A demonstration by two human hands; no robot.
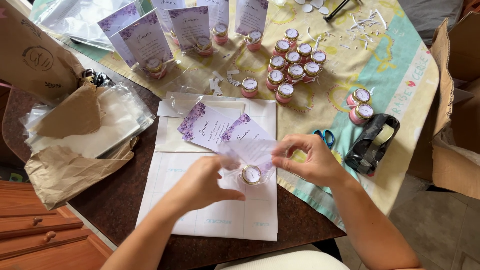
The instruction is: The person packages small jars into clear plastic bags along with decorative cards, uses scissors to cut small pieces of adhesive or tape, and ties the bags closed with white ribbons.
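Both hands hold a clear plastic bag (250, 152) above white sheets (210, 220) on the table. Inside the bag are a small pink jar with a gold-rimmed lid (251, 174) and a card with purple flowers. My left hand (202, 182) pinches the bag's lower left side next to the jar. My right hand (307, 160) grips the bag's right edge with fingertips together. Two more flower-printed cards (212, 125) lie flat just beyond the hands.
Several pink jars (292, 62) cluster at centre back, two more (360, 105) to the right. Bagged cards with jars (150, 45) stand at the back left. A black tape dispenser (372, 142), blue-handled scissors (326, 137), brown paper bags (65, 165) and clear bags (115, 115) surround the work area.
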